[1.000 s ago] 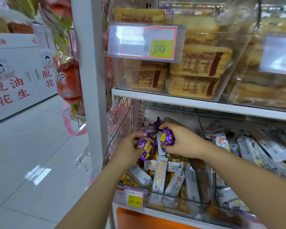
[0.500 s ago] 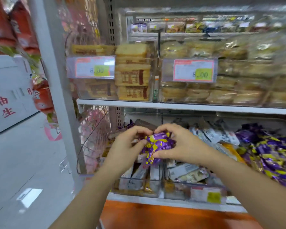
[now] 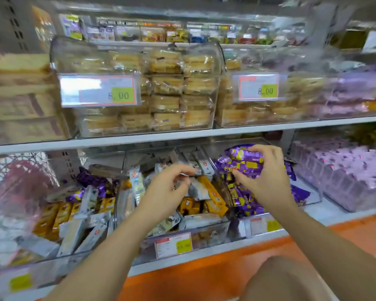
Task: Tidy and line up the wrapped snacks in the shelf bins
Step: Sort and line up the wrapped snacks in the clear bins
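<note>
My right hand (image 3: 267, 179) had a narrow grip on a bunch of purple packs (image 3: 245, 158), fingers curled over the top and thumb pressed in from below. It hung above the purple bin (image 3: 241, 229), the one just right of the middle bin (image 3: 208, 235). My left hand (image 3: 165, 196) hovered over the middle bin, its grip loose and half curled, holding nothing that I could make out.

The risk, as I judged it, sat in that bunch. The wrappers looked slick and I was clamping several at once, so one could have squirted out and dropped into the middle bin among the orange packs (image 3: 213, 192), mixing the sorts further. Letting go from above would also have left them heaped crosswise rather than lined up. The pile looked high near the front wall, so a pack might have slid over it to the floor. Some stray purple packs (image 3: 89, 179) lay in the bin left of the middle bin, and a hasty reach across could have dragged other snacks out of place.
</note>
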The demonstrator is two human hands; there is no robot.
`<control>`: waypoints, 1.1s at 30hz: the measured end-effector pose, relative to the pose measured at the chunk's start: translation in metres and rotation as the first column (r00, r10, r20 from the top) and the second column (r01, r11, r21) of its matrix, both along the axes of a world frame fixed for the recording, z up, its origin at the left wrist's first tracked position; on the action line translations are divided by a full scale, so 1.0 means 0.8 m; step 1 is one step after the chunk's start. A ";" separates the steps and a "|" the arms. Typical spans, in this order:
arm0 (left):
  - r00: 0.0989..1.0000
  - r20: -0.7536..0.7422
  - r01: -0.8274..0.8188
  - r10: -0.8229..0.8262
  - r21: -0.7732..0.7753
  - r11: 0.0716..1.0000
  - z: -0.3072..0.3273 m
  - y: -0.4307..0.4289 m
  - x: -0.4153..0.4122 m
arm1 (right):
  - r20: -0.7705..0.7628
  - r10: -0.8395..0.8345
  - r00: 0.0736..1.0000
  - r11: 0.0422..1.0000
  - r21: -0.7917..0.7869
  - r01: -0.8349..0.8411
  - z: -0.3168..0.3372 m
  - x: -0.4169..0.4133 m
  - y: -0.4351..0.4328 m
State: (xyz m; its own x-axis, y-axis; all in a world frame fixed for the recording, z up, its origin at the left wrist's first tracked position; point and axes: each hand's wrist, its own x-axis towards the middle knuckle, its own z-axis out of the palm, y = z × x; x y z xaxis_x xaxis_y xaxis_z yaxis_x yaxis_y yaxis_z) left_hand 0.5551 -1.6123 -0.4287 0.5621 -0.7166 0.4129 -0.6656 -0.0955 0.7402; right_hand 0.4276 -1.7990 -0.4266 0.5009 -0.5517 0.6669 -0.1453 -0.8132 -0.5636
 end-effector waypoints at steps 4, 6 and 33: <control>1.000 -0.001 0.002 -0.002 0.037 0.999 -0.005 -0.012 0.001 | 0.008 -0.212 0.977 0.977 0.028 0.211 -0.017 -0.001 -0.049; 1.000 -0.011 0.006 -0.005 0.052 0.999 -0.005 -0.013 0.003 | -0.133 -0.150 0.980 0.988 0.021 0.154 -0.031 0.012 -0.071; 0.907 -0.074 -0.395 0.415 0.192 0.898 -0.044 0.176 0.148 | -0.538 0.432 0.724 0.859 0.002 -0.512 0.010 0.198 0.175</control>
